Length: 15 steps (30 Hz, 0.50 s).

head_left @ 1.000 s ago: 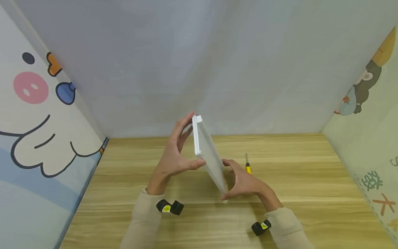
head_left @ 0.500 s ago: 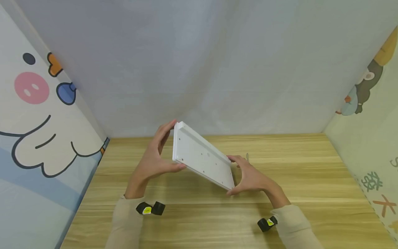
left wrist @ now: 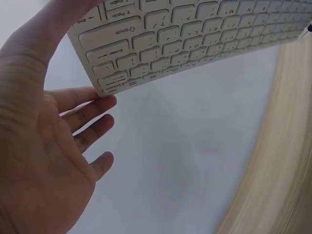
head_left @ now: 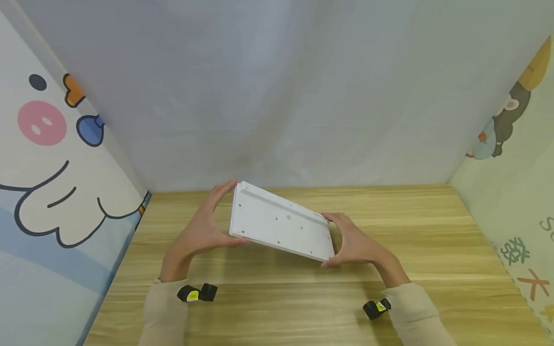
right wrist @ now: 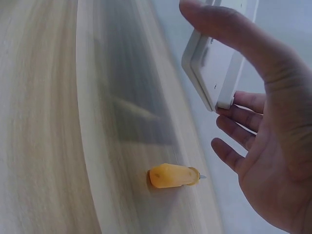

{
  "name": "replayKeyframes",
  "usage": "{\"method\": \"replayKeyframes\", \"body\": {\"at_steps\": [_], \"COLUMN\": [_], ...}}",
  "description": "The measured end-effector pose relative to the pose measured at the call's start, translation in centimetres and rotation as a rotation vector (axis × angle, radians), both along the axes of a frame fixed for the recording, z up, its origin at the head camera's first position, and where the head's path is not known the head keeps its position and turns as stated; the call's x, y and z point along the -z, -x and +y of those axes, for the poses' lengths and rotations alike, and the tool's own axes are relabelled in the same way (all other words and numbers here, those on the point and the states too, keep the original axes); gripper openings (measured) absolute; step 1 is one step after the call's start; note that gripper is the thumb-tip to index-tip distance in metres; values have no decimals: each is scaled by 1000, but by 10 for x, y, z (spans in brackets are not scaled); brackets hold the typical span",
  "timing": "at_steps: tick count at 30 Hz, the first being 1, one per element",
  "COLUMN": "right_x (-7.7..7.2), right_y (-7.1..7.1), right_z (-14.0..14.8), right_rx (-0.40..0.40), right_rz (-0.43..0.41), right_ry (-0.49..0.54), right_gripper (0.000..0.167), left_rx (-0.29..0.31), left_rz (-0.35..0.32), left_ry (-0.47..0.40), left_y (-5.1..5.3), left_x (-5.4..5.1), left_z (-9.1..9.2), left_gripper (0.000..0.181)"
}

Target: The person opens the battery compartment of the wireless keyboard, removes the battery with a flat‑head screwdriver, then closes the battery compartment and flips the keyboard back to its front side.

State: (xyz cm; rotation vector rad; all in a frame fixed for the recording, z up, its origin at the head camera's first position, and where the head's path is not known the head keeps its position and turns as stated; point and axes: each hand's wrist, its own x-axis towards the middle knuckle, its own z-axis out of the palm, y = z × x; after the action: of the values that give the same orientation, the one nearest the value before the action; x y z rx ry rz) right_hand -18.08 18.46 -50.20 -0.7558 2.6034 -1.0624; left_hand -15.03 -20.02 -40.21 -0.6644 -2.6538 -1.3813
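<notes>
A white keyboard [head_left: 281, 223] is held above the table, its underside with small dark screws facing the head view. My left hand [head_left: 201, 228] grips its left end between thumb and fingers, and my right hand [head_left: 357, 242] grips the right end the same way. In the left wrist view the keys of the keyboard [left wrist: 195, 34] show, with my left hand [left wrist: 53, 131] at the corner by Enter and Shift. The right wrist view has my right hand [right wrist: 278, 126] pinching the other end of the keyboard [right wrist: 217, 63].
An orange-yellow handled screwdriver [right wrist: 173, 176] lies on the wooden table [head_left: 277, 312], near the right hand; the head view mostly hides it. A pale curtain [head_left: 277, 96] stands behind the table, with cartoon-printed panels [head_left: 43, 192] at both sides.
The keyboard has turned from nearly edge-on to showing its underside, and its left end has swung left and down. My left hand moved left with it; my right hand shifted slightly right.
</notes>
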Motion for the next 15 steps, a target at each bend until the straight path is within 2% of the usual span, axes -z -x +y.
{"method": "replayKeyframes", "body": {"at_steps": [6, 10, 15], "right_x": [0, 2, 5], "right_y": [2, 4, 5], "right_z": [1, 1, -1], "right_rx": [7, 18, 30], "right_rz": [29, 76, 147], "right_ry": [-14, -45, -100], "right_gripper": [131, 131, 132], "left_rx": [-22, -20, -23], "left_rz": [-34, -42, -102], "left_ry": [88, 125, 141], "left_y": [-3, -3, -4], "left_x": [8, 16, 29], "left_z": [-9, -16, -23], "left_gripper": [129, 128, 129]}}
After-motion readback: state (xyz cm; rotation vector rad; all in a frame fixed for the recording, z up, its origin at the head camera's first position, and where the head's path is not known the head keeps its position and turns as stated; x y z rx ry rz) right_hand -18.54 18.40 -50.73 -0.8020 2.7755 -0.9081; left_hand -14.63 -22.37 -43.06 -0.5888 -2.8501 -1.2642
